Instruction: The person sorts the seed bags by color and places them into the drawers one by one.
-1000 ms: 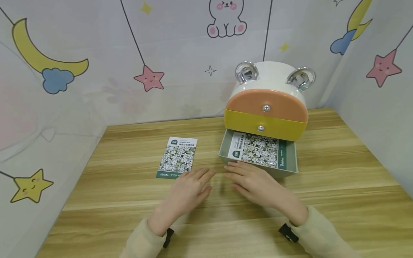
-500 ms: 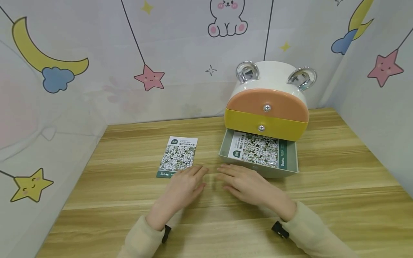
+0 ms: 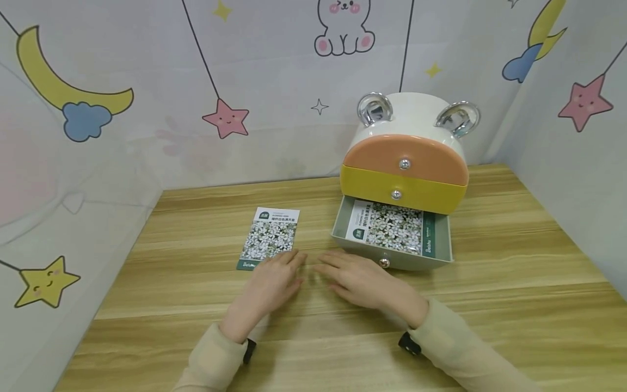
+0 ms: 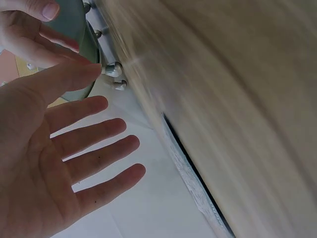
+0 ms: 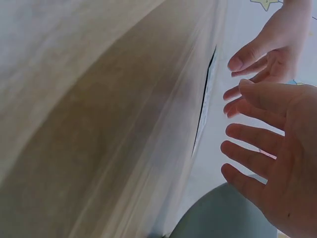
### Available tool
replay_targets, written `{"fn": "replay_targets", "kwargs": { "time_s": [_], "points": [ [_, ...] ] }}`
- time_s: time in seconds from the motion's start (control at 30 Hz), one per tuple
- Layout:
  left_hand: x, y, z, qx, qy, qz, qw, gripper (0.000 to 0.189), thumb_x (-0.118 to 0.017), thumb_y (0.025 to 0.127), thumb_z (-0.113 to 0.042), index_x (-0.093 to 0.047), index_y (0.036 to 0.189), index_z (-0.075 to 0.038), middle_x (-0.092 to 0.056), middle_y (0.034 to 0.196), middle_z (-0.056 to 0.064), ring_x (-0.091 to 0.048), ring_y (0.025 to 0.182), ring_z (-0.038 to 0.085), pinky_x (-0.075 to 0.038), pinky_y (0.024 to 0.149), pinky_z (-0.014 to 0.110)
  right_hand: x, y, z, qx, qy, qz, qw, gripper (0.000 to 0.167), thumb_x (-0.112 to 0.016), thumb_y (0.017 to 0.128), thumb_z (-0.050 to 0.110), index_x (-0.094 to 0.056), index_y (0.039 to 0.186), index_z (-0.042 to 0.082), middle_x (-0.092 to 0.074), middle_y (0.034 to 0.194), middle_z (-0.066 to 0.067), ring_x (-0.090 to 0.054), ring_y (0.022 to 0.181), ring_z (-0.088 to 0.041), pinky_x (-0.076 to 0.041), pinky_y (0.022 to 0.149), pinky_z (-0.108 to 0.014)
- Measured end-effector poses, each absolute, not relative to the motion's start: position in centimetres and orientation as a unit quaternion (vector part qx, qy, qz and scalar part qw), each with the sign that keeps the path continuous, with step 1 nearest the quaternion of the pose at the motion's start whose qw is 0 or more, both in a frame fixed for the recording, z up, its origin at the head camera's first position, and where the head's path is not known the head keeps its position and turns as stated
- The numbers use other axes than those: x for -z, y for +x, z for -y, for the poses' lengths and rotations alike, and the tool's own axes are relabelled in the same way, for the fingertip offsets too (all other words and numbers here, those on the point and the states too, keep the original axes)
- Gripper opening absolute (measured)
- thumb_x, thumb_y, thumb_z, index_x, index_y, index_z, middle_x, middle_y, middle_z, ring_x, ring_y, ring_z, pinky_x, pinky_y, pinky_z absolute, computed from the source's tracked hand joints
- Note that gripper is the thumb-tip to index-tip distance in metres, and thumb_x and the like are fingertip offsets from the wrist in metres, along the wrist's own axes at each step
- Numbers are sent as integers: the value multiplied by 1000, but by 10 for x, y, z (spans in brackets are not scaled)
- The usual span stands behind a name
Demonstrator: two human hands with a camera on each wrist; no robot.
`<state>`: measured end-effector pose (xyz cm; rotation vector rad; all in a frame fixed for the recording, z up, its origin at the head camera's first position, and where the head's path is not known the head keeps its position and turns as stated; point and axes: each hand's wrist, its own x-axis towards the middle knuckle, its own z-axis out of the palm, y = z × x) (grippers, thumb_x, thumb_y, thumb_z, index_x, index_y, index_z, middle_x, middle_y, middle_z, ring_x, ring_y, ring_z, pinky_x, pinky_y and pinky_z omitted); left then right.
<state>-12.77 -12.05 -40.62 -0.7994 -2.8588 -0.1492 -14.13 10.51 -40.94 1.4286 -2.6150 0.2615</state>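
In the head view a flower seed packet (image 3: 268, 237) printed with white blossoms lies flat on the wooden table. My left hand (image 3: 269, 280) hovers at its lower right corner and hides part of it; the fingers are straight and hold nothing. My right hand (image 3: 360, 277), also with straight fingers and nothing in it, is just in front of the pulled-out green drawer (image 3: 443, 239). Inside that drawer lies a second seed packet (image 3: 394, 226), turned sideways. Both palms show bare in the wrist views, the left hand (image 4: 54, 163) and the right hand (image 5: 287, 153) with fingers spread.
The drawer belongs to a small white chest (image 3: 416, 111) with silver ears at the back right. Its orange drawer (image 3: 377, 155) and yellow drawer (image 3: 362, 182) are closed. Patterned cloth walls (image 3: 279, 81) rise behind the table (image 3: 196, 305) and at both sides.
Both hands have drifted left. My right hand has moved off the front of the green drawer, so its knob now shows. My left hand covers more of the packet's lower edge.
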Motion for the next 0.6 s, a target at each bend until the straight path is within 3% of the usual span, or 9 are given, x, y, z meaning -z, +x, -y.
{"fn": "replay_targets", "kwargs": {
  "time_s": [0.27, 0.6],
  "points": [
    [408, -133, 126, 57, -232, 971, 25, 58, -74, 82, -25, -55, 133, -5, -54, 138, 19, -55, 124, 35, -48, 101, 50, 411, -146, -95, -78, 460, 883, 47, 59, -63, 91, 26, -44, 143, 7, -48, 146, -14, -48, 133, -31, -38, 112, -45],
    [408, -143, 136, 59, -200, 978, -6, 59, -71, 84, -24, -52, 136, -3, -51, 141, 20, -52, 128, 37, -49, 98, 52, 411, -153, -77, -87, 430, 898, -4, 62, -60, 94, 27, -37, 147, 6, -41, 150, -14, -43, 137, -31, -39, 111, -48]
  ]
}}
